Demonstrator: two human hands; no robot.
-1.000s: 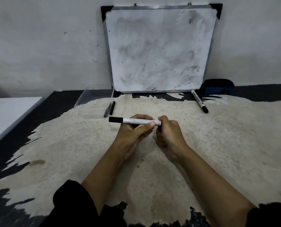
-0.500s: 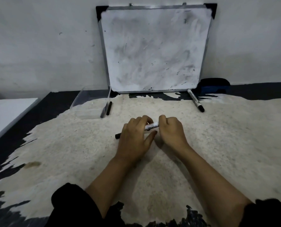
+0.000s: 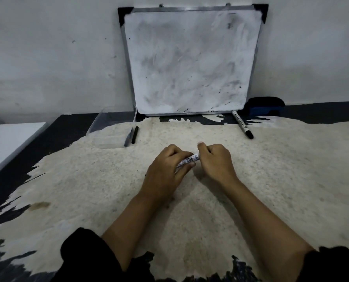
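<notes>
Left hand (image 3: 165, 169) and right hand (image 3: 216, 161) both curl a tight grip round the slim white barcode-labelled marker (image 3: 191, 159), low over mid-counter (image 3: 271, 180). Cap's hidden, so I'd guess uncapping's barely started.

Marker (image 3: 190, 159): only a short printed section of the barrel shows between the left hand (image 3: 165, 174) and the right hand (image 3: 216, 161), which grip it. Both ends are covered by fingers. The barrel print is too small to read. Sleeves (image 3: 82, 259): cut off by the bottom edge.
</notes>
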